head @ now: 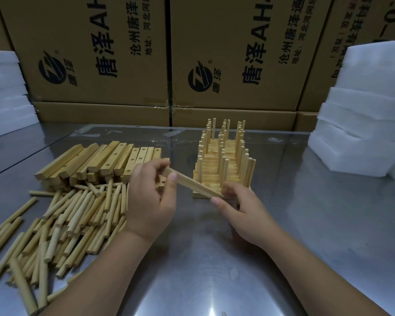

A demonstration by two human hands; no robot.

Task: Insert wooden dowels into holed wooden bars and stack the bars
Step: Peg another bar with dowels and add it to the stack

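Together, the left hand (149,201) and right hand (244,210) each pinch one end of a bar (192,184) between thumb and curled fingers, holding it slanted above the table (306,236), just in front of the stack (224,160) of dowelled bars. Loose dowels (66,215) and a pile (96,163) of bare bars crowd the left side, while open steel lies near and right of the hands (white foam (363,124) sits at both far edges). Cardboard boxes (89,53) behind read "唐泽AH" and "沧州唐泽".

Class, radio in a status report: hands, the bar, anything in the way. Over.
Left hand and right hand each pinch one end of a wooden bar, held tilted. No dowels visible in it. Just behind it, the doweled stack; path looks clear.
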